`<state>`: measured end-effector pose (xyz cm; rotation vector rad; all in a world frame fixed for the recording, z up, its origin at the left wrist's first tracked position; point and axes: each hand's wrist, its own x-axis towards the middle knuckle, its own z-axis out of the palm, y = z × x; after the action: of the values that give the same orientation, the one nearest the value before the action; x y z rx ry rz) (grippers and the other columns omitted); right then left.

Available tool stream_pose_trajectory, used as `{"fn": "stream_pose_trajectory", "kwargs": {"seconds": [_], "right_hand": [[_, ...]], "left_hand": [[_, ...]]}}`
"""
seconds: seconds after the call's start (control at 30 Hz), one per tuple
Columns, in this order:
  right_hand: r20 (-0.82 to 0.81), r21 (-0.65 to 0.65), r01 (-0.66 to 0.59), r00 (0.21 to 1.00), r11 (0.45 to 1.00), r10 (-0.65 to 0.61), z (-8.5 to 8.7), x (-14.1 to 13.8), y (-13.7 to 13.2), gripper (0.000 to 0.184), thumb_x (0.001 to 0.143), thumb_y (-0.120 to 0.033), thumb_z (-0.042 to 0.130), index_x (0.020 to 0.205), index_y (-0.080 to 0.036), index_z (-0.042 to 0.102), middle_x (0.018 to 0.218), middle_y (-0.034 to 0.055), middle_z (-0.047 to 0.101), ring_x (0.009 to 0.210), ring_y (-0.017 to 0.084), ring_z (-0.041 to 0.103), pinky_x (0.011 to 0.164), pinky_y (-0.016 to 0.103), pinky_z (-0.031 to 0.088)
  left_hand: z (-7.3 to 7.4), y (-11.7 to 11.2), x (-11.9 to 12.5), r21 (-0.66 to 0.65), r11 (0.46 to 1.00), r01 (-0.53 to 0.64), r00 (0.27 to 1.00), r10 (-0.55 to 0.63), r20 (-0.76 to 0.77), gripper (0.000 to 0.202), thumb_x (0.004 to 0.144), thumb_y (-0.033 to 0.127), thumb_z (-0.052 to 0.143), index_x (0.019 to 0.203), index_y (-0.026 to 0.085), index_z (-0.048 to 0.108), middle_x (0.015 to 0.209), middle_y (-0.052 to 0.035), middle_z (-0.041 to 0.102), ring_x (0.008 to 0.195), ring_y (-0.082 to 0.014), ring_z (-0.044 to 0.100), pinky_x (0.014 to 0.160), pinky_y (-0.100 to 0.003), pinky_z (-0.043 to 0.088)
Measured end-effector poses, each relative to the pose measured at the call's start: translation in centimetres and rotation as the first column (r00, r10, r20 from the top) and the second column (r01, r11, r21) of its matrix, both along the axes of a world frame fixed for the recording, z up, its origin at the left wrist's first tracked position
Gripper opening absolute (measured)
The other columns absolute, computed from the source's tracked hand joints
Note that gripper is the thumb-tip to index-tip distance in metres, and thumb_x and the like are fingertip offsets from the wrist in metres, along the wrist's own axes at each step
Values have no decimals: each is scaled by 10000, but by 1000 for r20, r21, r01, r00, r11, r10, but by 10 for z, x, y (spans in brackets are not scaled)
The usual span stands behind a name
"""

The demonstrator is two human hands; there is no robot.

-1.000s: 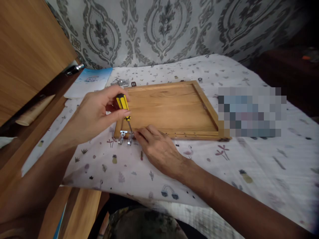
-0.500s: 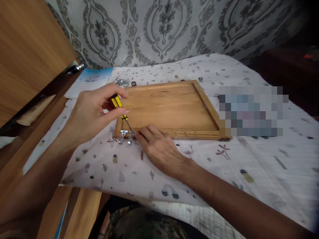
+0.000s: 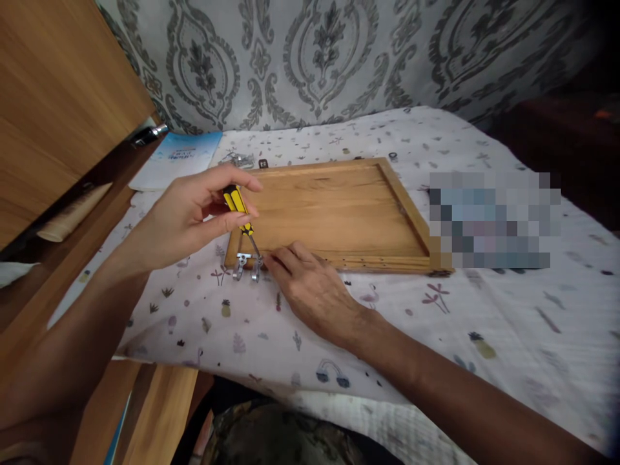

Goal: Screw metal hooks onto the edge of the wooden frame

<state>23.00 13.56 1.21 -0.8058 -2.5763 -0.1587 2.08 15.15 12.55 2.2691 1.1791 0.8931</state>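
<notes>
My left hand [image 3: 186, 216] pinches the yellow-and-black handle of a screwdriver [image 3: 239, 205]; its thin shaft slants down to a metal hook bracket [image 3: 246, 265] at the near left corner of a wooden panel [image 3: 334, 213]. The panel lies flat on a patterned white cloth. My right hand [image 3: 312, 290] rests on the cloth at the panel's near edge, its fingers together, their tips pressed against the bracket and steadying it.
A blue-and-white booklet [image 3: 177, 158] lies at the back left, with small metal fittings [image 3: 237, 158] beside it. A wooden cabinet [image 3: 58, 97] stands at the left. A blurred patch [image 3: 491, 219] covers the panel's right end. Patterned fabric hangs behind.
My left hand's fingers have shifted on the screwdriver handle, which tilts slightly differently. My right hand and the bracket stay put. The view has drifted a little.
</notes>
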Motion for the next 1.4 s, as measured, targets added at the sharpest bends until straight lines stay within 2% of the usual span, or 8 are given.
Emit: {"fn": "stream_pose_trajectory", "kwargs": {"seconds": [0.13, 0.3, 0.47, 0.67, 0.9, 1.07, 1.2, 1.4], "right_hand": [[11, -5, 0, 1000, 1000, 0, 2, 0, -1, 252, 879, -39, 615, 1126, -77, 643, 1049, 103, 673, 945, 269, 510, 633, 363, 491], [22, -15, 4, 1000, 1000, -3, 3, 0, 0, 234, 896, -50, 604, 1124, -85, 647, 1063, 101, 677, 952, 265, 516, 626, 361, 495], [35, -24, 3, 999, 1000, -2, 3, 0, 0, 247, 906, -68, 609, 1150, -70, 646, 1060, 104, 681, 958, 268, 523, 662, 362, 514], [33, -2, 2, 999, 1000, -2, 1, 1, -1, 236, 905, -59, 597, 1136, -75, 642, 1061, 106, 674, 961, 267, 518, 669, 363, 515], [17, -10, 3, 1000, 1000, -2, 0, 0, -1, 204, 902, -53, 594, 1094, -98, 648, 1073, 102, 673, 961, 263, 515, 665, 369, 515], [20, -8, 7, 1000, 1000, -6, 1, -1, 0, 219, 902, -56, 599, 1114, -91, 641, 1073, 106, 674, 958, 263, 518, 648, 362, 507], [28, -22, 6, 1000, 1000, -5, 1, -1, 0, 207, 914, -60, 585, 1109, -101, 640, 1055, 102, 670, 959, 257, 515, 662, 356, 507], [20, -16, 2, 1000, 1000, -2, 2, 1, 1, 213, 898, -45, 593, 1100, -89, 646, 1052, 109, 670, 958, 263, 507, 637, 351, 497]], "left_hand": [[-3, -1, 2, -38, 999, 16, 998, -13, 55, 267, 893, 321, 660, 1134, 211, 625, 969, -38, 745, 873, -170, 713, 762, -250, 562], [-9, 0, 4, -60, 997, -47, 993, 53, 108, 326, 854, 392, 714, 1106, 201, 636, 943, -53, 739, 851, -205, 710, 747, -289, 566], [-15, 2, 5, -31, 993, -117, 982, 120, 147, 272, 837, 383, 733, 1030, 222, 628, 911, -30, 712, 797, -181, 680, 674, -277, 543], [-10, 1, 5, -50, 996, -76, 992, 80, 93, 253, 856, 379, 703, 1025, 215, 612, 879, -33, 696, 781, -183, 670, 656, -283, 519], [-14, 2, 9, -31, 993, -117, 984, 120, 135, 214, 810, 356, 755, 905, 235, 607, 830, -6, 655, 733, -172, 629, 639, -289, 492], [-14, 0, 8, -36, 993, -113, 985, 117, 128, 193, 821, 352, 744, 915, 253, 607, 824, -1, 632, 718, -171, 603, 624, -292, 481], [-12, -4, 6, -53, 994, -95, 989, 100, 105, 178, 837, 355, 723, 940, 240, 635, 895, -22, 654, 792, -181, 624, 681, -291, 508], [-8, -3, 5, -19, 993, -119, 986, 121, 111, 254, 794, 350, 770, 997, 226, 680, 893, -21, 671, 767, -172, 644, 678, -283, 538]]}}
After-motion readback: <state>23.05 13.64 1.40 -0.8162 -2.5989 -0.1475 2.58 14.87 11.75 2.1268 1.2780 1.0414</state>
